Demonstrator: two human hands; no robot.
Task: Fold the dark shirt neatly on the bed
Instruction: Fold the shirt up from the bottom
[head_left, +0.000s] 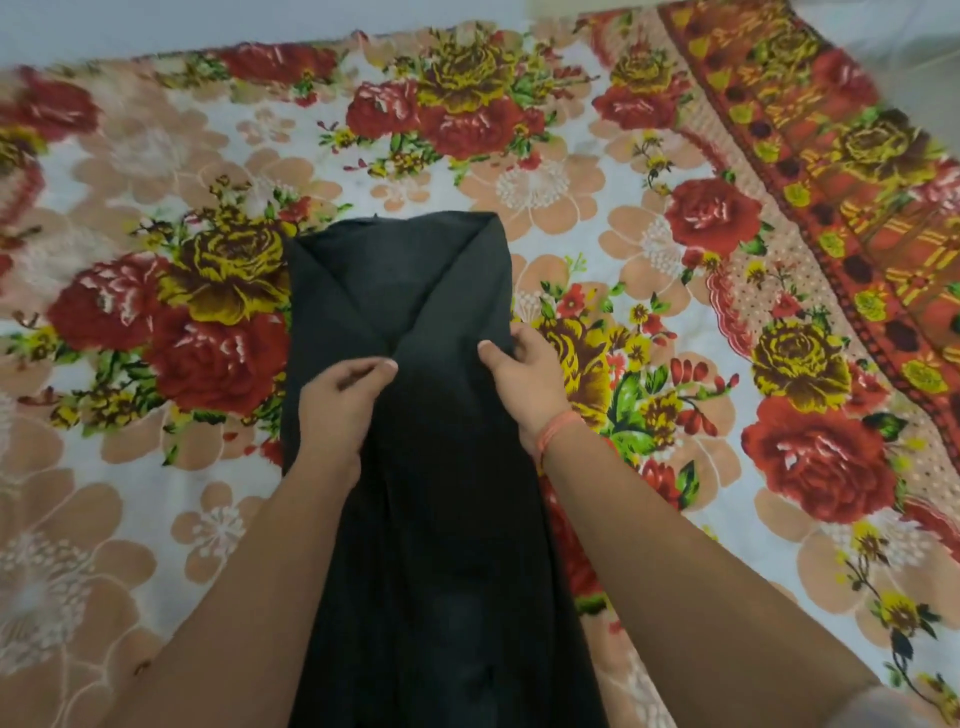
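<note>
Dark charcoal fabric shirt (415, 291) lies lengthwise mid-way across the white floral bedsheet (545, 176), its near end running off the bottom of the view. Left hand (340, 400) at shirt centre, thumb and fingers curled, pinching a fold. Right hand (524, 374) grips the shirt's right edge, fingers curled round it. Orange thread wristband (558, 431) on the right wrist. Forearms cover part of the lower shirt. Shirt is a narrow strip, both sides folded inward, flaps meeting in a V. Sheet has red and yellow roses and peach blooms. Orange-red patterned border (810, 171) on the right.

Soft even light, motion blur far left, wide-angle edge warp
</note>
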